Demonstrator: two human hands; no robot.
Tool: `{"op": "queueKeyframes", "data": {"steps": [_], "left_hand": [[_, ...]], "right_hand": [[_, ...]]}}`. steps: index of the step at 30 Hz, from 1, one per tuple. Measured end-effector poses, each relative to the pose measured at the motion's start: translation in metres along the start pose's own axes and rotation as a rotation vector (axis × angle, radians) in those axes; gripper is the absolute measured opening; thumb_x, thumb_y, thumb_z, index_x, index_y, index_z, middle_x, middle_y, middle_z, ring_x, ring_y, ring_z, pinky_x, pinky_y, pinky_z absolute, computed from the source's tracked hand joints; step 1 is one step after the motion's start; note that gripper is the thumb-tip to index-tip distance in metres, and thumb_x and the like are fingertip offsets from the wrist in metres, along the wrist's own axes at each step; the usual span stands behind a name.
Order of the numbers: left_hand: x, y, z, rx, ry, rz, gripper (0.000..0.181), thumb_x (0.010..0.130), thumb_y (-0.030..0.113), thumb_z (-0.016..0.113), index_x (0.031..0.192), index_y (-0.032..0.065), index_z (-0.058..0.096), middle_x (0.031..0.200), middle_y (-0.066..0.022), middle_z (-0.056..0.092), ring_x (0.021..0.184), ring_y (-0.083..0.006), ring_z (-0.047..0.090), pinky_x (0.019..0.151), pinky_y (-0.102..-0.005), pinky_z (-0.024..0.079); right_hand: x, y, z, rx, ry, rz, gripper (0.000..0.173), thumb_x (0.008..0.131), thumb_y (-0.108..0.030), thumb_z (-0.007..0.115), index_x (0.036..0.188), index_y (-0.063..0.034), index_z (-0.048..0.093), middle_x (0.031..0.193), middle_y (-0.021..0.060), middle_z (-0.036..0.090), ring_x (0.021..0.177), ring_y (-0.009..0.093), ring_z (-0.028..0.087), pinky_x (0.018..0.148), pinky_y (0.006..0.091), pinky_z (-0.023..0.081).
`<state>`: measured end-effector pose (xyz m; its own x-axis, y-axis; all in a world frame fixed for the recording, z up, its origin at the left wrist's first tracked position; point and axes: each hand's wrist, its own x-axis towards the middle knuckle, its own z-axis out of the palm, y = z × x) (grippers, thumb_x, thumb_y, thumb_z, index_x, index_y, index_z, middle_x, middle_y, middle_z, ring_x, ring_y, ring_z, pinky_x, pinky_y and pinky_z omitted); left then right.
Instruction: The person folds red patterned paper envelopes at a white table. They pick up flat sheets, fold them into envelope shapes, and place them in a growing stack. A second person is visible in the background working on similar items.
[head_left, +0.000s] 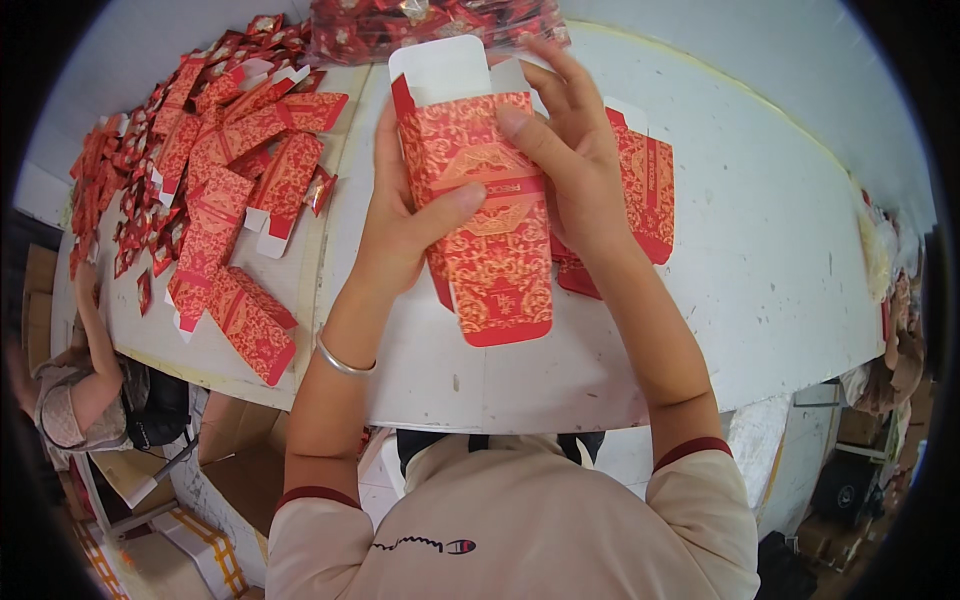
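A red and gold patterned cardboard box (495, 255), its white top flap raised, is held upright between both hands above the white table (750, 285). My left hand (405, 217) grips its left side, with the thumb across the front. My right hand (570, 142) holds the upper right edge, thumb on the front near the opening and fingers behind by a side flap. Behind my right hand and forearm lie several flat red and gold cartons (649, 195), partly hidden. Whether the held box contains anything cannot be seen.
Similar boxes (217, 217) lie piled at the left over many small red wrapped packets (142, 217). A clear plastic bag of packets (442, 22) stands at the back. A person's arm (97, 330) reaches in at far left; another person (892, 367) is at far right. An open cardboard carton (244, 465) stands below the table.
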<state>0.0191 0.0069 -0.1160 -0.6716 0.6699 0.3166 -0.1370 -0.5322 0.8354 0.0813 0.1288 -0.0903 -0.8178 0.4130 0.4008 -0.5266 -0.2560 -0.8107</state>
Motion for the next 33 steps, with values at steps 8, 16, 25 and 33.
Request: {"op": "queueKeyframes", "data": {"steps": [8,16,25,33], "left_hand": [[-0.001,-0.013,-0.005,0.338,0.025,0.061,0.028,0.079,0.006,0.06,0.101,0.0043,0.043,0.092,-0.003,0.05,0.084,-0.0078,0.05,0.072,-0.0227,0.044],[-0.002,-0.007,-0.012,0.378,0.013,-0.007,0.019,0.082,0.013,0.059,0.093,0.0037,0.046,0.086,-0.002,0.051,0.078,-0.0066,0.049,0.069,-0.0206,0.042],[0.001,0.003,-0.003,0.227,0.07,0.087,0.058,0.076,0.004,0.061,0.123,0.0093,0.026,0.109,-0.0154,0.047,0.098,-0.0167,0.049,0.081,-0.0261,0.044],[0.002,0.002,-0.005,0.371,0.02,0.146,0.049,0.074,0.004,0.065,0.114,0.0074,0.037,0.105,-0.0113,0.052,0.091,-0.0149,0.055,0.072,-0.0238,0.049]], "right_hand": [[0.002,0.018,-0.009,0.071,0.084,0.226,0.02,0.084,-0.016,0.051,0.077,0.001,0.058,0.076,0.0037,0.056,0.07,0.007,0.051,0.064,0.0197,0.042],[-0.002,0.022,0.002,0.094,0.15,0.232,0.01,0.081,-0.008,0.047,0.083,-0.0014,0.054,0.076,0.0043,0.054,0.069,0.008,0.049,0.063,0.0217,0.039],[-0.003,0.019,-0.003,0.155,-0.192,0.13,0.026,0.073,0.005,0.04,0.091,0.0032,0.058,0.094,0.012,0.058,0.09,0.017,0.054,0.08,0.0265,0.04],[-0.004,0.016,0.001,-0.143,-0.067,0.155,0.017,0.08,-0.01,0.055,0.092,0.001,0.061,0.083,0.0039,0.061,0.079,0.008,0.053,0.069,0.0214,0.042]]}}
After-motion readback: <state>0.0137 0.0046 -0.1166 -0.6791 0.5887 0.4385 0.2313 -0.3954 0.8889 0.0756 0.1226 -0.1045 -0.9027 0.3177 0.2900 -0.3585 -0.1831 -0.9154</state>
